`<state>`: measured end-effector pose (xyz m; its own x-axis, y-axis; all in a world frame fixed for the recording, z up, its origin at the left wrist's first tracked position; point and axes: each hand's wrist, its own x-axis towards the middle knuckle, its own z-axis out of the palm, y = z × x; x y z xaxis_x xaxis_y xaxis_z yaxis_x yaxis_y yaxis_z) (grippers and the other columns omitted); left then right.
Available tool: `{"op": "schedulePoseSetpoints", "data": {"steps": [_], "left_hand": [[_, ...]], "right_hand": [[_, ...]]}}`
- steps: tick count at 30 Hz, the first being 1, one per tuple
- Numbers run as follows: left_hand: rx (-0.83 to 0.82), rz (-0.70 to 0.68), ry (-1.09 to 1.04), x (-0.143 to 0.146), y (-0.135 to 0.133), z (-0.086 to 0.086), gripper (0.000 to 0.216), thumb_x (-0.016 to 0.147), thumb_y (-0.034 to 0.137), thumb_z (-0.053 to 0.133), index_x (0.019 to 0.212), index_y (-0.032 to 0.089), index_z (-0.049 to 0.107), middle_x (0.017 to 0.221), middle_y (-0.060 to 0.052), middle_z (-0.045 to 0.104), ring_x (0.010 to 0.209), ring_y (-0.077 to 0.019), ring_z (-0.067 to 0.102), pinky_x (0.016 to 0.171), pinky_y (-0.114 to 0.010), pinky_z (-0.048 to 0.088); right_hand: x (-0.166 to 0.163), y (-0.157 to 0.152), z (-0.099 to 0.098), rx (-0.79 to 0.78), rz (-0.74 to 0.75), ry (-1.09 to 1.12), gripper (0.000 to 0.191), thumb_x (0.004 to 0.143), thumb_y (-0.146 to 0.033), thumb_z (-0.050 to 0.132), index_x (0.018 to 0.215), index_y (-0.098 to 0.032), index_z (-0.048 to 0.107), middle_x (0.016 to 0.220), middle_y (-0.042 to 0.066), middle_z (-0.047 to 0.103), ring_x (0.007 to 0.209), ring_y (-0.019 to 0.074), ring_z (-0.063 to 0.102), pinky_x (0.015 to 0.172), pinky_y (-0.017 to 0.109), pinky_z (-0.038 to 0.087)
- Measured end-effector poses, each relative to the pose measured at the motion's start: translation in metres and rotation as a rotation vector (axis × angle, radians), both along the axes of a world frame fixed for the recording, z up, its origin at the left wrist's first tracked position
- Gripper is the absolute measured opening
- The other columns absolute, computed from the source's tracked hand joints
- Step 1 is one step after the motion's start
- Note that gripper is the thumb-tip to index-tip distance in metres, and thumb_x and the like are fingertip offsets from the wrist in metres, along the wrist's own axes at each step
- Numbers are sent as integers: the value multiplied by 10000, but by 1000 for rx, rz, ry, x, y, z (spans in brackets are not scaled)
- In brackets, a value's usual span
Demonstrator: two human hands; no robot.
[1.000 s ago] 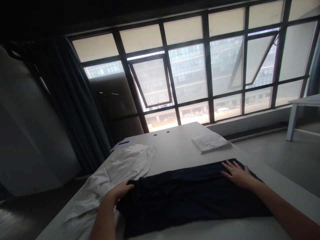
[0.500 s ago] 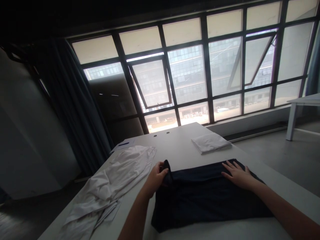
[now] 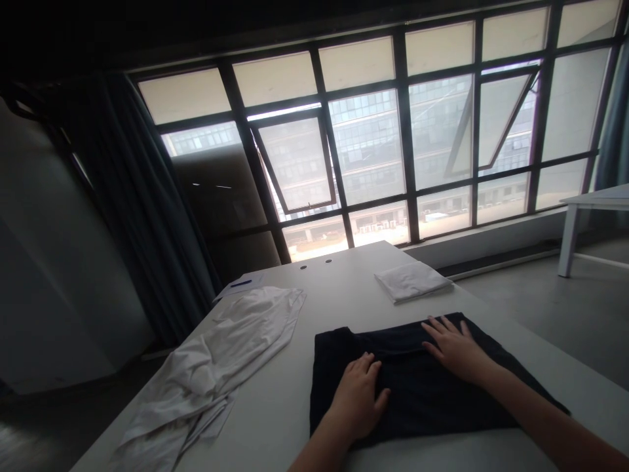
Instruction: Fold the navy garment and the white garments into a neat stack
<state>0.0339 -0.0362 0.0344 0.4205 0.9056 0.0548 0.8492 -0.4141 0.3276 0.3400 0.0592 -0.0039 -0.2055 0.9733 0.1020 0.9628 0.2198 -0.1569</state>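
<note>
A dark navy, folded piece of clothing (image 3: 413, 393) lies flat on the white table (image 3: 275, 406) in front of me; its exact kind cannot be made out. My left hand (image 3: 358, 396) rests on its left part with the palm down and fingers stretched out. On the upper right part lies my right hand (image 3: 455, 347), also flat with its fingers spread. Neither hand grips the cloth. The garment's top left edge shows a small step where a layer is folded over.
To the left, crumpled white clothing (image 3: 216, 360) trails down the table's edge. A folded white cloth (image 3: 413, 280) sits beyond the dark garment. Paper with a blue pen (image 3: 242, 283) lies at the far left corner. Another white table (image 3: 570, 229) stands at right, by the windows.
My left hand has let go of the garment's left edge, which now lies folded inward and flat. That hand moved right and down onto the cloth. My right hand shifted slightly left.
</note>
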Motion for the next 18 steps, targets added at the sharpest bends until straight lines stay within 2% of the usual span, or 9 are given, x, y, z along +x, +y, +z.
{"op": "schedulePoseSetpoints", "data": {"steps": [3, 6, 8, 9, 11, 13, 14, 15, 18], "left_hand": [[52, 9, 14, 4, -3, 9, 620, 964, 501, 489, 1500, 192, 533, 1593, -123, 493, 1474, -327, 416, 1252, -459, 296], [121, 70, 75, 8, -10, 18, 449, 959, 450, 488, 1283, 202, 675, 1340, -163, 662, 1282, -363, 564, 1128, -531, 397], [114, 79, 108, 5, -14, 23, 441, 969, 499, 475, 1221, 215, 700, 1244, -167, 692, 1217, -380, 593, 1091, -565, 407], [86, 49, 112, 2, -16, 24, 486, 966, 557, 483, 1253, 226, 693, 1276, -166, 685, 1247, -388, 581, 1116, -576, 386], [-3, -56, 91, -6, -18, 24, 668, 919, 705, 524, 1397, 250, 624, 1469, -156, 598, 1393, -398, 490, 1216, -577, 288], [-79, -137, 58, -13, -17, 20, 862, 860, 801, 557, 1529, 259, 511, 1651, -125, 417, 1530, -380, 334, 1293, -547, 162], [-89, -144, 41, -15, -16, 18, 893, 862, 804, 554, 1563, 256, 468, 1694, -107, 343, 1566, -363, 272, 1310, -531, 120], [-80, -134, 27, -16, -15, 17, 873, 883, 779, 548, 1574, 255, 453, 1709, -93, 311, 1581, -346, 242, 1318, -519, 100], [-32, -111, 3, -20, -14, 17, 690, 952, 640, 532, 1542, 284, 497, 1687, -55, 370, 1571, -307, 285, 1318, -504, 133]], "right_hand": [[-40, -26, 0, 3, 187, 104, 693, 1034, -661, 249, 1612, -310, 401, 1710, 60, 290, 1579, 378, 220, 1237, 700, 144], [-67, -44, -9, -34, 273, 130, 704, 1035, -697, 216, 1623, -338, 365, 1709, 46, 276, 1578, 396, 210, 1224, 745, 84], [-72, -46, -13, -38, 290, 125, 708, 1028, -714, 233, 1619, -348, 367, 1705, 44, 283, 1577, 405, 204, 1220, 755, 35], [-71, -44, -14, -37, 293, 124, 709, 1025, -721, 242, 1617, -353, 369, 1704, 42, 286, 1578, 403, 202, 1223, 750, 29], [-67, -38, -13, -33, 288, 128, 712, 1019, -730, 255, 1614, -359, 371, 1705, 41, 288, 1579, 397, 204, 1229, 738, 43], [-64, -30, -10, -30, 285, 128, 718, 1012, -736, 270, 1613, -358, 373, 1706, 47, 291, 1580, 396, 201, 1229, 733, 52], [-63, -27, -8, -31, 286, 127, 720, 1010, -736, 276, 1613, -356, 374, 1706, 51, 293, 1581, 396, 199, 1230, 729, 55], [-63, -25, -7, -33, 289, 125, 721, 1009, -736, 281, 1614, -355, 374, 1706, 53, 296, 1581, 394, 198, 1232, 724, 57], [-63, -20, -4, -40, 292, 122, 729, 1005, -738, 289, 1616, -350, 371, 1708, 60, 294, 1583, 392, 193, 1232, 720, 51]]}}
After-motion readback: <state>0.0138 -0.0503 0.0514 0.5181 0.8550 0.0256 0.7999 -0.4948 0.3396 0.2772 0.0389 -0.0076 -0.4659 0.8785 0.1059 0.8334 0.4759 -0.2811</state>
